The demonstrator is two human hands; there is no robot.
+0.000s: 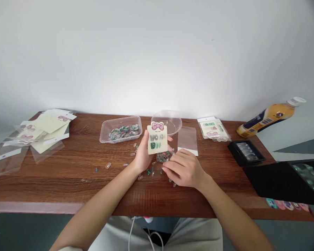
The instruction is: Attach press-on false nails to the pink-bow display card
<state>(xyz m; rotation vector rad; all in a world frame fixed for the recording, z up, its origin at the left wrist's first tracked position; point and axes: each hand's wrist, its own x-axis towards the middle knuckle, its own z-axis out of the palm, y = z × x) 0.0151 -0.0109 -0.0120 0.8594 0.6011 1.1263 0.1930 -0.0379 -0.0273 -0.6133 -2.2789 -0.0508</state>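
My left hand (143,153) holds up a cream nail card (157,140) with a pink bow at its top. Two rows of press-on nails sit on the card, greyish ones above and green ones below. Just right of it, my right hand (184,168) is low over the wood, its fingers curled and pinched together. Whatever those fingertips hold, if anything, is hidden. Loose press-on nails (162,157), green and clear, lie scattered under and between both hands. Behind the right hand lies a clear plastic sleeve (187,138) with a white strip.
A clear tub (102,134) of mixed nails and a round clear lid (178,122) stand near the wall. Blank cards and sleeves (53,123) pile up at left. Packed cards (211,129), a yellow drink bottle (273,116) and black cases (237,155) occupy the right.
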